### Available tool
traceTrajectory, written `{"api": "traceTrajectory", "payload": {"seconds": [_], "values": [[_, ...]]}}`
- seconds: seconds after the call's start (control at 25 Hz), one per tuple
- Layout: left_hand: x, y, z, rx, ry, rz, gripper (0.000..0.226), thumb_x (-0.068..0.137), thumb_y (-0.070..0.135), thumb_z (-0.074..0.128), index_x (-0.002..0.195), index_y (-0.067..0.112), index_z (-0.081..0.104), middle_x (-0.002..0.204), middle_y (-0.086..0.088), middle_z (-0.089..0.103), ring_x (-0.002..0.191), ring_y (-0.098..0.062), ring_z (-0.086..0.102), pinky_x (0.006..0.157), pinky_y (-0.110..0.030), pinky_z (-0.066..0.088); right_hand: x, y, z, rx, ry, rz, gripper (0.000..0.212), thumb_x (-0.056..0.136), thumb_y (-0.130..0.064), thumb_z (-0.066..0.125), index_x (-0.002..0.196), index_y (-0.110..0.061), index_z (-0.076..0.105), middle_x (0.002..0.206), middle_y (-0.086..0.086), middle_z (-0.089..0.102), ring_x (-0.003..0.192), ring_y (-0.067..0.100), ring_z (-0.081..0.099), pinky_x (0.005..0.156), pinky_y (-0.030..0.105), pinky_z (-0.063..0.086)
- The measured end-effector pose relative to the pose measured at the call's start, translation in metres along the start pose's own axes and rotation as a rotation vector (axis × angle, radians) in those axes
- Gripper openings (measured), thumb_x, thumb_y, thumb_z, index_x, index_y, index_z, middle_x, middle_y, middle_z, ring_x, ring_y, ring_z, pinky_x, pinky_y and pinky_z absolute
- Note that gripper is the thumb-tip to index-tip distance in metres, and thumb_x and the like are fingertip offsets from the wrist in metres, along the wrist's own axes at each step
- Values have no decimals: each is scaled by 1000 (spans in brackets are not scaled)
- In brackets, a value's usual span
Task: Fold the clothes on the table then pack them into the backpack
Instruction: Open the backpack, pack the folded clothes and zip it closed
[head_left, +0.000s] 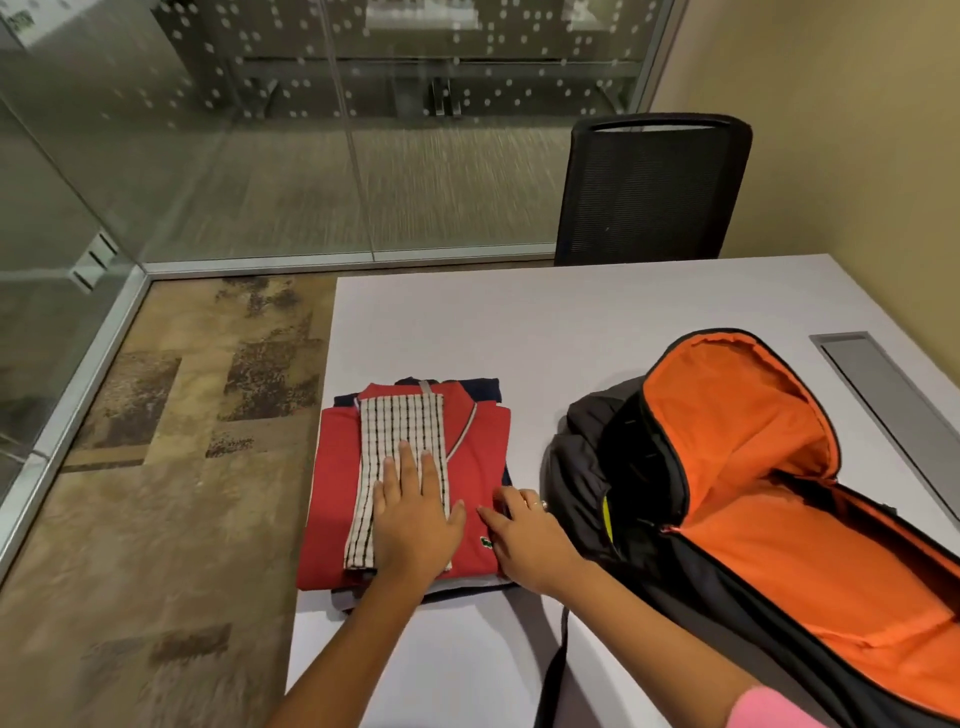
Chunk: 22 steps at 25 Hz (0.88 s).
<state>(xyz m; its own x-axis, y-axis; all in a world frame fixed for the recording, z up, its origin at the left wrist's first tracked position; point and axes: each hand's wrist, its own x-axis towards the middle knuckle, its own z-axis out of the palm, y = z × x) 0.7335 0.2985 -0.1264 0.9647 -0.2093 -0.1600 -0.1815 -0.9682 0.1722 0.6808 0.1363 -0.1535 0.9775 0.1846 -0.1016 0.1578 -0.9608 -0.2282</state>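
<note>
Pink sleeve, ringed right hand

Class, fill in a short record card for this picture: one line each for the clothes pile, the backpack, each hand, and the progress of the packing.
pile: folded striped cloth on red shirt, on a dark garment, all on the table
backpack: backpack right of the pile, unzipped, orange lining showing, no clothes seen inside
left hand: left hand flat on the striped cloth
right hand: right hand at the pile's right edge, fingers bent; grip unclear
progress: folded, not yet packed
</note>
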Motion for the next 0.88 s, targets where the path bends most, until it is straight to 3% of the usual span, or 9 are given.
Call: {"api": "traceTrajectory", "payload": {"seconds": [0.12,0.28,0.44,0.52,0.6,0.68,0.76,0.88], "values": [[2,-22,3,22,-11,163,79,83,56,36,143,6,42,152,-21,32,136,-40,36,107,-51,33,0,-13,-1,-49,89,-110,34,77,-41,41,85,-19,67,89,1,53,78,27,56,54,33,50],[1,-54,5,51,2,416,78,82,56,43,147,12,37,155,-13,27,141,-34,30,109,-50,33,2,-39,1,-6,-4,-249,35,70,-37,42,64,-15,68,75,-1,53,70,22,51,58,27,49],[-4,-69,2,39,-13,501,78,83,56,47,150,19,31,159,-6,20,144,-28,24,110,-52,34,14,-45,-19,200,-133,-305,36,76,-32,39,77,-13,69,84,3,54,75,25,54,62,32,47],[-7,-66,2,44,-19,454,78,84,58,46,151,21,28,160,-5,19,145,-26,22,113,-53,29,31,-35,-37,349,30,-207,28,79,-31,42,79,-15,65,84,-1,54,73,20,54,60,30,45],[-12,-63,5,55,-13,412,79,85,60,44,152,21,25,160,-5,19,146,-26,20,114,-52,20,59,-14,-50,467,228,-66,24,84,-36,46,88,-18,62,84,-4,54,79,14,52,68,30,45],[-14,-62,6,67,-15,390,79,86,61,44,152,21,24,160,-5,19,146,-26,19,112,-51,16,97,7,-60,487,208,102,47,83,-58,48,112,-23,57,104,-2,54,101,18,50,87,38,45],[-13,-65,7,60,-8,390,79,85,60,44,151,21,26,160,-5,19,146,-26,20,111,-51,17,133,25,-69,410,-50,286,90,72,-77,55,141,-22,37,138,6,41,129,27,35,106,46,33],[-12,-69,8,22,28,411,78,85,58,47,151,22,28,159,-4,20,146,-24,19,112,-50,18,172,43,-69,395,-506,393,132,56,-82,65,153,-22,0,159,10,10,146,31,11,117,51,18]]}}
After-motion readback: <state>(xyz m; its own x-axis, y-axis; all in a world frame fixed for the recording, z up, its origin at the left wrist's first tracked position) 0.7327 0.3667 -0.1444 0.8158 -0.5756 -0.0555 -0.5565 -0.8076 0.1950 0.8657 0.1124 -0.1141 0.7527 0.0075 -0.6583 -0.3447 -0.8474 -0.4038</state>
